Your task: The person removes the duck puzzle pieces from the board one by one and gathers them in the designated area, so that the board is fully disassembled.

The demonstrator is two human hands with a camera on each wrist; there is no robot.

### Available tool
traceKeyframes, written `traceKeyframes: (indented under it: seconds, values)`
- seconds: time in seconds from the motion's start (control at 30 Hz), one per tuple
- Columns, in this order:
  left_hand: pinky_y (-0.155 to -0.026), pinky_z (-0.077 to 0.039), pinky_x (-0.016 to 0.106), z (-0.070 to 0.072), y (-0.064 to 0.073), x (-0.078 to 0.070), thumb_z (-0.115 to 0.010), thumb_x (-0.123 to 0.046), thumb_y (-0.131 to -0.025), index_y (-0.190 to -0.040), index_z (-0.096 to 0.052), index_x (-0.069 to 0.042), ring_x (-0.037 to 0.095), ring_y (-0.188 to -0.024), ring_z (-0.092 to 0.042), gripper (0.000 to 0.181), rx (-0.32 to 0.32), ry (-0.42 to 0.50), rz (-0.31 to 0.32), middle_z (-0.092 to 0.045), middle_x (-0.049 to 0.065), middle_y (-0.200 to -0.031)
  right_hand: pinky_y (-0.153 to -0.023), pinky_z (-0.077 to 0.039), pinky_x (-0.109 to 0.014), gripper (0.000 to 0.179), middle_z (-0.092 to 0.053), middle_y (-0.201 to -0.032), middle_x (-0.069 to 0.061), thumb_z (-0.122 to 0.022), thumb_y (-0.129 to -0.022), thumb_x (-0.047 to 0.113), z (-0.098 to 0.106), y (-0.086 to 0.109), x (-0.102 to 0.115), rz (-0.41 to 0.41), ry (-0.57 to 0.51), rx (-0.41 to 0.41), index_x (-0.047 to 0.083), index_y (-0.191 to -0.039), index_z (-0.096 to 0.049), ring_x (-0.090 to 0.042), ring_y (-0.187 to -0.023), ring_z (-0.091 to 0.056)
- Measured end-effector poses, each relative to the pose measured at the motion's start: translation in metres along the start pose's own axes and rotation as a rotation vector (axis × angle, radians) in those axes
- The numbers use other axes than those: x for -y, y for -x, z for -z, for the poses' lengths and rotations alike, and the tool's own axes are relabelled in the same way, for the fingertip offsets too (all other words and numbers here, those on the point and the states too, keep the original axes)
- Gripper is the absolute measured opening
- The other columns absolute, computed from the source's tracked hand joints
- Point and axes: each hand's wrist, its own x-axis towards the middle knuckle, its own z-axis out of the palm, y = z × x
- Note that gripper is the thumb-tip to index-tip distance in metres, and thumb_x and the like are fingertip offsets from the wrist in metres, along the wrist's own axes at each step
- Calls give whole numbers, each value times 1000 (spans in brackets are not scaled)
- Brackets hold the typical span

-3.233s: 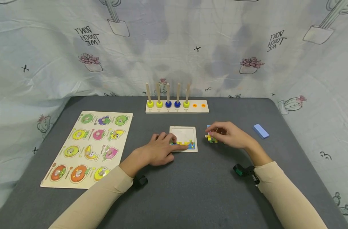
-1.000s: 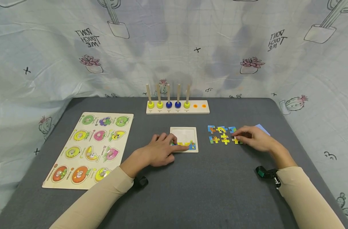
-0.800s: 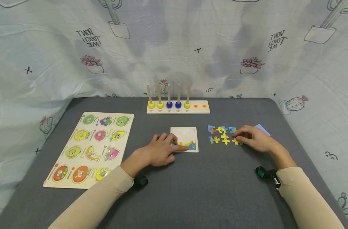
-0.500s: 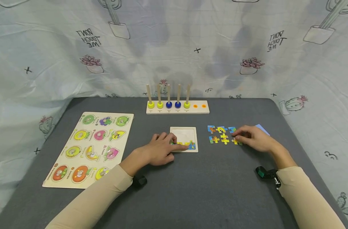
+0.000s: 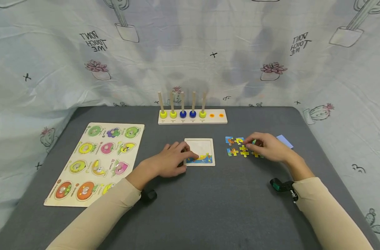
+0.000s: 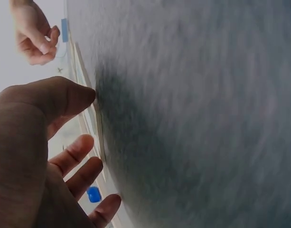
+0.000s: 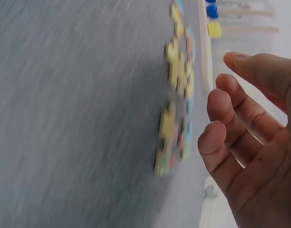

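My left hand [image 5: 169, 159] rests at the left side of a small wooden puzzle tray [image 5: 214, 152], its index finger reaching over the blue-and-yellow bottom row [image 5: 205, 158]. In the left wrist view, the thumb [image 6: 76, 97] is at the tray's edge, with the other fingers spread. My right hand [image 5: 272, 147] hovers over several loose jigsaw pieces [image 5: 244, 151] laid out right of the tray, partly hiding the rightmost ones. In the right wrist view, its thumb and fingers [image 7: 219, 107] stand apart with nothing between them, and the blurred pieces lie beyond.
A wooden fruit puzzle board [image 5: 72, 156] lies at the left, partly under the left forearm. Behind the tray stands a peg board [image 5: 193, 121] with yellow and blue rings. A light blue block [image 5: 285, 141] lies beyond the right hand.
The jigsaw pieces, bunched under the right hand earlier, became spread out in two rows. Just now that hand has moved left over them. The left index finger has drawn back left along the tray.
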Motion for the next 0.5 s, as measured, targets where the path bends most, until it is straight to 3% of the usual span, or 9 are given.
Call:
traceKeyframes:
  seconds: [0.2,0.37,0.5]
  values:
    - [-99,-36,54,5,-2,9,-64,-33,-102,-146,-56,-33,28,-129,-43,44,13,4,18,-43,5,-149,-63,-48,-30,18,-67,-100,-3,-63,-104,17,-9,-15,13,60,-6,21,11,-118,-73,-17,-74,-57]
    - [-108,-30,63,7,-3,15,-65,-45,-100,-148,-53,-31,35,-146,-32,51,31,34,68,-29,7,-165,-65,-48,-30,19,-69,-100,-4,-64,-104,16,-18,-29,23,117,-33,37,9,-118,-74,-18,-74,-58]
    - [-110,-27,64,7,-5,21,-64,-51,-99,-150,-50,-32,34,-151,-26,56,49,33,102,-24,5,-170,-64,-50,-31,19,-69,-97,-6,-64,-103,14,-28,-39,31,152,-66,51,7,-117,-74,-18,-74,-60]
